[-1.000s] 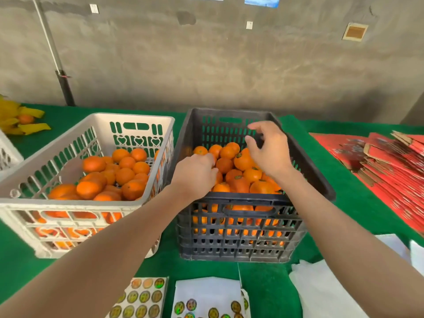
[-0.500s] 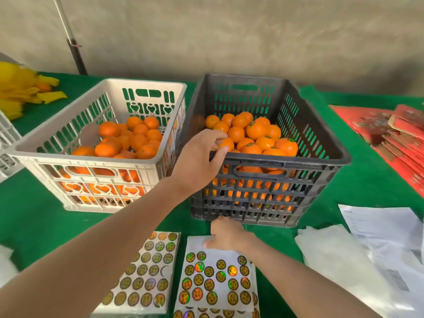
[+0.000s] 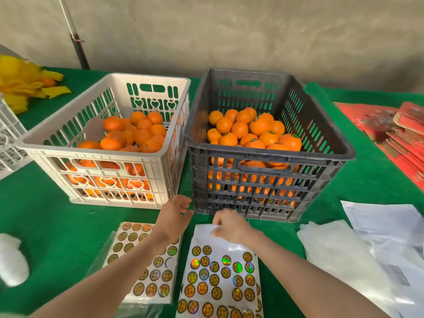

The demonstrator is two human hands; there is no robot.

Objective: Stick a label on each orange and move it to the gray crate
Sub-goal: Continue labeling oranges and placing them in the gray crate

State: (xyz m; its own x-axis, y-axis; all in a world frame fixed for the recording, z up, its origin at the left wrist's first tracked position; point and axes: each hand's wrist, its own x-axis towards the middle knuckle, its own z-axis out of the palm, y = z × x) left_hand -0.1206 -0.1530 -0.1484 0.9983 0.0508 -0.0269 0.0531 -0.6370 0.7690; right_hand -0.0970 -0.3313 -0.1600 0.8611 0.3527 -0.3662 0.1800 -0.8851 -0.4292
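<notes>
Right hand [image 3: 230,226] pinching label sheet [image 3: 219,275], oranges [image 3: 259,127] crated

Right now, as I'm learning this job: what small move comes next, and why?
Probably peel one label: the right hand sits at the top of the sticker sheet, the left hand holds nothing, and oranges wait in the white crate.

A green table [image 3: 46,214] carries white crate [image 3: 91,154], gray crate [image 3: 263,157], sticker sheets [image 3: 220,271], papers [image 3: 385,219].

A stack of red flat cartons [image 3: 394,131] lies far right on the green tabletop [image 3: 46,226], with white printed sheets [image 3: 385,221] nearer. A yellow heap [image 3: 20,86] sits far left, beside a dark pole [image 3: 78,49].
</notes>
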